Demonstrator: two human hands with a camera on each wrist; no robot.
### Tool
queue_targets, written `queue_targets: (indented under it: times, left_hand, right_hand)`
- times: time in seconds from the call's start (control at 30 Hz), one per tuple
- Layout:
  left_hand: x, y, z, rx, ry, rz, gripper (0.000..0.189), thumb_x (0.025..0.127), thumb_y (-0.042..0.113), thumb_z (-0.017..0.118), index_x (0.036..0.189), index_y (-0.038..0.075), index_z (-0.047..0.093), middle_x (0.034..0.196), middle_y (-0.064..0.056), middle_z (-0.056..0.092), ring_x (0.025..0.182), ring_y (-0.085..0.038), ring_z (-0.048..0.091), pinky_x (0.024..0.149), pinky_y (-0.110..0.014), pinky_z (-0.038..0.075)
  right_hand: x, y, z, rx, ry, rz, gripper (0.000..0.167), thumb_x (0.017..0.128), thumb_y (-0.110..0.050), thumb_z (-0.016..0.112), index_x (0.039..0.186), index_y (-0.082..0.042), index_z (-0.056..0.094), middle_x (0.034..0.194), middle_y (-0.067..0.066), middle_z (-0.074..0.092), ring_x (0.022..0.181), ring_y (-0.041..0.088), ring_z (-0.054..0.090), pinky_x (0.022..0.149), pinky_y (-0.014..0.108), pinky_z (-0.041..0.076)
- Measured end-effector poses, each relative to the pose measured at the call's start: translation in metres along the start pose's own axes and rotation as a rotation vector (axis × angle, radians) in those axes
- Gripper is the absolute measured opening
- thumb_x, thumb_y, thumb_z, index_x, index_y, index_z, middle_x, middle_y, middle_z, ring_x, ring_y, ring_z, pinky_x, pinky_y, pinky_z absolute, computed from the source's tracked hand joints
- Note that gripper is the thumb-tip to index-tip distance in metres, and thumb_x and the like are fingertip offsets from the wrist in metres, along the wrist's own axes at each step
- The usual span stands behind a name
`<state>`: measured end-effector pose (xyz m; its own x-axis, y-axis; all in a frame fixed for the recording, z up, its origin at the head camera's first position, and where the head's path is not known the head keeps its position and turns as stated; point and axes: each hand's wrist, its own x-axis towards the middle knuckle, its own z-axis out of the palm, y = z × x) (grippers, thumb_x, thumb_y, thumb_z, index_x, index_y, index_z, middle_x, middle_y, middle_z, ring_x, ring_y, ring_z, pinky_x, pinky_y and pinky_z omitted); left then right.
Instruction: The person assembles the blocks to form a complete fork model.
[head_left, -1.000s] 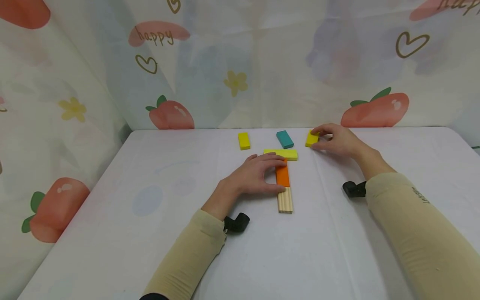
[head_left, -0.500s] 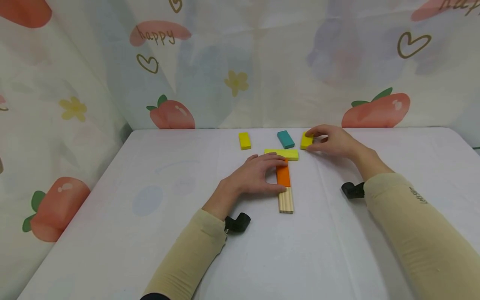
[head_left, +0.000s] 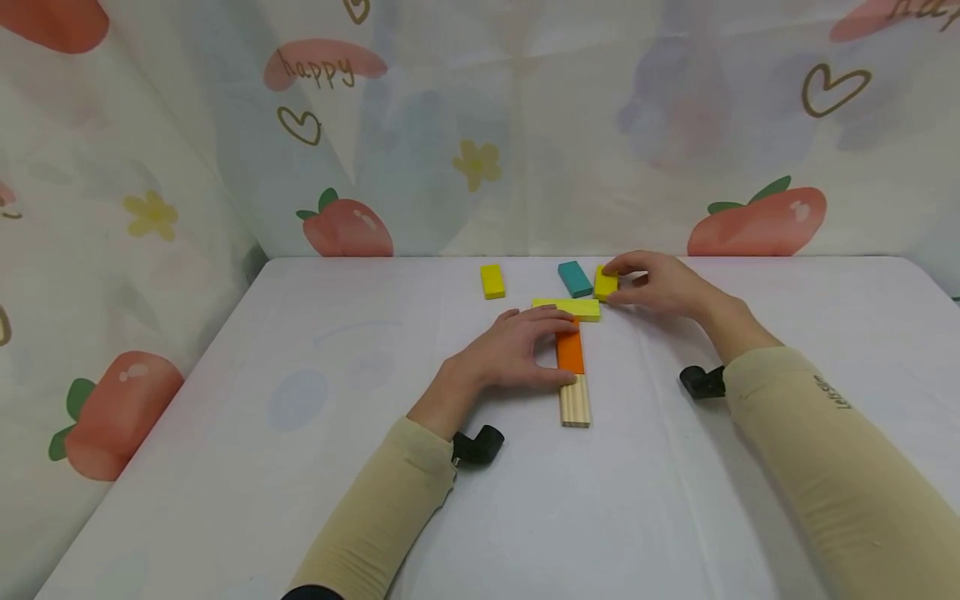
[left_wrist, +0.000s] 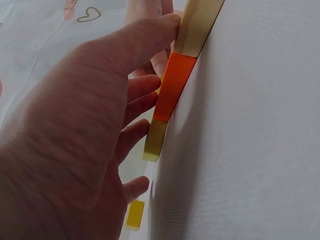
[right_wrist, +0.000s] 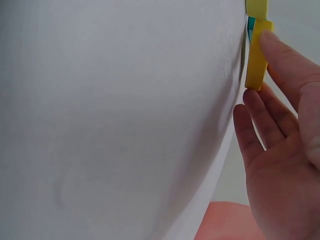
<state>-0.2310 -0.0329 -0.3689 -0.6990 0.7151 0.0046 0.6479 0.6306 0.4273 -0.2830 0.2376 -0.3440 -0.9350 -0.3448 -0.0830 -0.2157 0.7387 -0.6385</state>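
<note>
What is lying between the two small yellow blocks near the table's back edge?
In the head view, the teal block lies there, closer to the yellow block pinched by the right hand than to the other yellow block.

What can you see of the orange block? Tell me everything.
The orange block is a plain bright bar, straight-edged, possibly painted wood. It lies flat on the white cloth, pointing away from the person. Its near end meets a bare-wood piece; its far end, a crosswise yellow-green block. The left hand partly covers it; whether it presses is unclear.
</note>
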Motion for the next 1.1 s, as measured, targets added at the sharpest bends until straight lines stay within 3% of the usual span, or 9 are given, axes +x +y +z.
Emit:
queue_targets:
  times: [1.1]
  left_hand:
    - [0.0,-0.0003,0.0007,-0.001,0.006,-0.001,0.064,0.09,0.051,0.07,0.145,0.021,0.056,0.151,0.007,0.047,0.142,-0.007,0.034,0.12,-0.046,0.018]
  right_hand:
    - [0.006,-0.0063,0.0048,0.001,-0.052,-0.05,0.048,0.096,-0.015,0.071,0.138,0.0,0.055,0.142,0.024,0.05,0.13,0.042,0.044,0.11,0.056,0.037]
